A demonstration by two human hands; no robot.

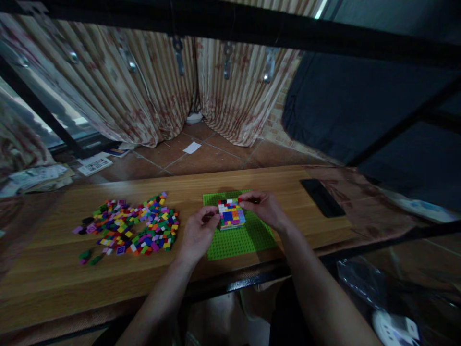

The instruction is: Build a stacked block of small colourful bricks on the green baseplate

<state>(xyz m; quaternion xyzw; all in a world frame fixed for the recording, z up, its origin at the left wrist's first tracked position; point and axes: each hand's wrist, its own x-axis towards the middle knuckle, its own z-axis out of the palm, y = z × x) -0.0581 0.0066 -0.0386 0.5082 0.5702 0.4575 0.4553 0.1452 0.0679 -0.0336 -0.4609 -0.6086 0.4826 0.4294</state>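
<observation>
A square block of multicoloured toy bricks [230, 215] stands on a green studded baseplate [245, 242]. Its top shows a blue patch among white, yellow, orange and pink bricks. My left hand [199, 233] is curled at the block's left side, thumb and forefinger against its edge; the other fingers are partly hidden. At the block's far right corner, my right hand [265, 207] pinches a small red brick [239, 200] between thumb and forefinger. Whether this brick is seated on the block or just above it, I cannot tell.
Loose bricks of many colours [139, 226] lie in a wide heap left of the baseplate. A black phone [322, 197] rests at the right of the wooden table [187, 185]. A dark metal bar [230, 21] crosses overhead, and striped curtains [154, 91] hang behind.
</observation>
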